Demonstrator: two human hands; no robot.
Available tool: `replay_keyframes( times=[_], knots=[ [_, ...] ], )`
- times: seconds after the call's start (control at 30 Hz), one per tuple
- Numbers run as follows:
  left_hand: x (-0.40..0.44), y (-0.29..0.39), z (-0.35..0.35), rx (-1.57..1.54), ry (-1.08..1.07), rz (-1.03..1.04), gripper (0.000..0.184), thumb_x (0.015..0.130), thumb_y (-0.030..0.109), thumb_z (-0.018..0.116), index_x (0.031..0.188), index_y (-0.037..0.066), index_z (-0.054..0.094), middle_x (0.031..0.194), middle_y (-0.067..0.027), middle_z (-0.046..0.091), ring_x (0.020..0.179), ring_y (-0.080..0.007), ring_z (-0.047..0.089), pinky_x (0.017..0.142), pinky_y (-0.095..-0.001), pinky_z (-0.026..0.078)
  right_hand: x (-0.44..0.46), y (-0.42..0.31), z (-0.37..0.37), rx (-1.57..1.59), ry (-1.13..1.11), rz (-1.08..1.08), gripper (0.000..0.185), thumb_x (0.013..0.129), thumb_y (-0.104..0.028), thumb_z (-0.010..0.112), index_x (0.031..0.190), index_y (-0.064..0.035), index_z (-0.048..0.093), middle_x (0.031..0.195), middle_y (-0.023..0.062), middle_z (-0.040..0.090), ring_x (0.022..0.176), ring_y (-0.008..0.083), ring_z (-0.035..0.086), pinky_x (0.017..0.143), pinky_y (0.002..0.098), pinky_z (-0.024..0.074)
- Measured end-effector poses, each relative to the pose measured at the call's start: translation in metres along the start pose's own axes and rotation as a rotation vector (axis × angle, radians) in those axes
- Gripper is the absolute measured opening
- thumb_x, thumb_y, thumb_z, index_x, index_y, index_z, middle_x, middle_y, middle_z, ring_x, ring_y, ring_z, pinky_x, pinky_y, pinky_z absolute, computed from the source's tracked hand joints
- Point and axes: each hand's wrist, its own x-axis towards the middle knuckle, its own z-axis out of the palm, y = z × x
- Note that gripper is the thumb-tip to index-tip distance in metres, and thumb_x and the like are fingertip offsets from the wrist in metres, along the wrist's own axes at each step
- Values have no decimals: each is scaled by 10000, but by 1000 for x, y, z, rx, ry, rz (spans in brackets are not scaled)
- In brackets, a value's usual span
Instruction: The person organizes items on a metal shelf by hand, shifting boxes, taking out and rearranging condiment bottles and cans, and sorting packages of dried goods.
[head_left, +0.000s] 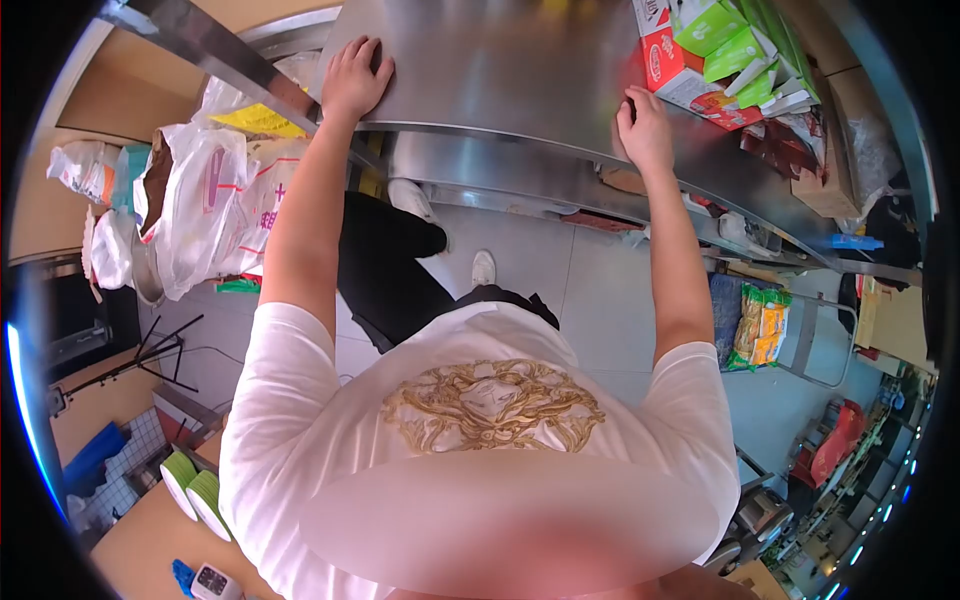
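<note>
And here the left hand [353,82] is lying palm down on the metal table [500,60], right by its near edge, the fingers open and loosely spread, holding nothing. Over on the other side, the right hand [646,130] is resting at that same edge, fingers loosely bent, gripping nothing either. The metal table is stretching out in front of the person, its shiny top running between the two hands.

Just beyond the right hand, a red box [672,65] is sitting on the tabletop, with green-and-white cartons [735,58] crowding against it. A brown cardboard box [832,190] is standing farther right.

Out to the left, white plastic bags [205,205] are bunching up beside the left forearm. Down below, two white shoes [484,268] are showing on the tiled floor [520,235], and off to the right, yellow-and-green packets [760,328] are lying near a metal-framed cart [822,345].
</note>
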Motion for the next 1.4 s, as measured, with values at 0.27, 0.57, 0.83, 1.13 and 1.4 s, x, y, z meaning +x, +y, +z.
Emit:
replay_keyframes(
  times=[0.27, 0.57, 0.83, 1.13, 1.4],
  knots=[
    [-1, -4, 4, 19, -1, 12, 562, 997, 505, 554, 1428, 151, 628, 1516, -93, 581, 1446, -281, 488, 1226, -430, 346, -2, 1, 2, -51, -27, 23, 295, 986, -211, 574, 1219, -69, 685, 1332, 94, 692, 1235, 342, 629, 1031, 451, 532],
    [2, -1, 0, 53, -52, 31, 582, 1017, 482, 541, 1465, 113, 590, 1553, -121, 540, 1456, -312, 470, 1229, -439, 340, -2, 2, 4, -105, -3, 45, 294, 982, -182, 570, 1229, -84, 696, 1316, 81, 711, 1188, 332, 663, 1025, 437, 538],
    [0, -3, 7, 75, -59, 23, 601, 1028, 487, 504, 1489, 107, 561, 1583, -128, 513, 1504, -316, 414, 1253, -476, 291, -6, 2, 5, -99, 1, 125, 286, 976, -171, 577, 1229, -126, 704, 1319, 61, 715, 1191, 323, 664, 1026, 435, 536],
    [-2, 2, 2, 90, -96, 7, 598, 1039, 464, 487, 1513, 104, 538, 1597, -144, 496, 1520, -317, 395, 1261, -487, 280, -6, -1, 5, -131, 3, 174, 281, 973, -171, 577, 1224, -124, 696, 1304, 68, 720, 1189, 337, 660, 1019, 451, 534],
    [-2, 5, -3, 97, -131, 10, 603, 1038, 449, 471, 1516, 87, 537, 1606, -156, 484, 1530, -325, 380, 1260, -483, 269, -8, 0, 6, -107, 30, 146, 279, 965, -150, 565, 1210, -97, 687, 1306, 111, 707, 1172, 374, 654, 1020, 465, 533]
  ],
)
